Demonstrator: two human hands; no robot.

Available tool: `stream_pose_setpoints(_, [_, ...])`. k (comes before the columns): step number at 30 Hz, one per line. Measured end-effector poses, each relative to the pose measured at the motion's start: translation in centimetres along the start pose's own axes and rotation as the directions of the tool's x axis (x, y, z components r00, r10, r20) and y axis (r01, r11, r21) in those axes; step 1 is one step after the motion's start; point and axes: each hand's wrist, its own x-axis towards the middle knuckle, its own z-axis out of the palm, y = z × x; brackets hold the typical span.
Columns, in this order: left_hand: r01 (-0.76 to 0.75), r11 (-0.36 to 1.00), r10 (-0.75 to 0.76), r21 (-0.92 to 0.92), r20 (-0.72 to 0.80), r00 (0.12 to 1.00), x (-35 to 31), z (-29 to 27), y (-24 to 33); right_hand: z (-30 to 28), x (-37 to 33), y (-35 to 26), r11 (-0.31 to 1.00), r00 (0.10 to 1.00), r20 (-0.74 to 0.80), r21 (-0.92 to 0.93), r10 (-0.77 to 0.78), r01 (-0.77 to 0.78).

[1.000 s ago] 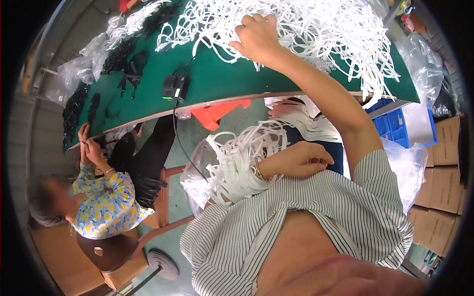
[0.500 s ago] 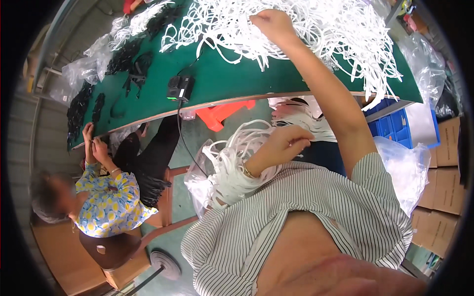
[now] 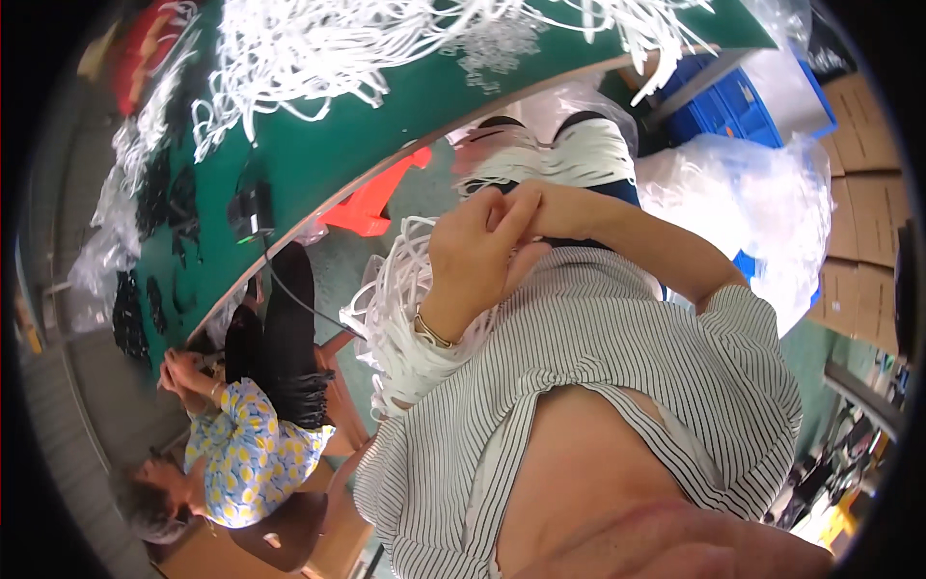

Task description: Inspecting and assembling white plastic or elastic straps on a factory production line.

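My left hand, with a bracelet at its wrist, meets my right hand above my lap. The fingers of both are bent together; whatever they may hold is too small or covered to make out. White flat cords lie in a row across my dark-clad thighs, just beyond the hands. A bundle of looped white cords hangs next to my left forearm. On the green table ahead spreads a big heap of tangled white cords.
A small black box with a cable stands on the table, near black cords. Left, a co-worker in a patterned top sits at the table edge. To the right are blue crates, clear plastic bags and cardboard boxes.
My right hand has come back from the white heap on the table to my left hand. The left hand has risen slightly toward it. The whole view has shifted.
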Motion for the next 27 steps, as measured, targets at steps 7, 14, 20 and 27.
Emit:
stream_pose_setpoints(7, [-0.376,0.926,0.371,-0.042,-0.093,0.924,1.0,-0.4,0.9,-10.1,-6.4,7.8,0.976,0.856,-0.510,-0.214,-0.081,-0.035])
stream_pose_setpoints(14, [-0.145,0.768,0.148,-0.624,-0.047,0.988,0.7,0.5,1.2,-14.9,-10.6,13.6,0.851,0.645,-0.737,-0.459,-0.202,-0.257])
stream_pose_setpoints(20, [0.087,0.702,0.007,-0.707,0.130,0.992,0.4,1.6,1.0,-14.5,-11.8,16.5,0.918,0.616,-0.765,-0.362,-0.191,-0.164])
stream_pose_setpoints(27, [0.146,0.667,0.062,-0.731,0.250,0.966,1.2,3.2,1.3,-14.6,-12.1,17.5,0.919,0.588,-0.796,-0.329,-0.146,-0.216])
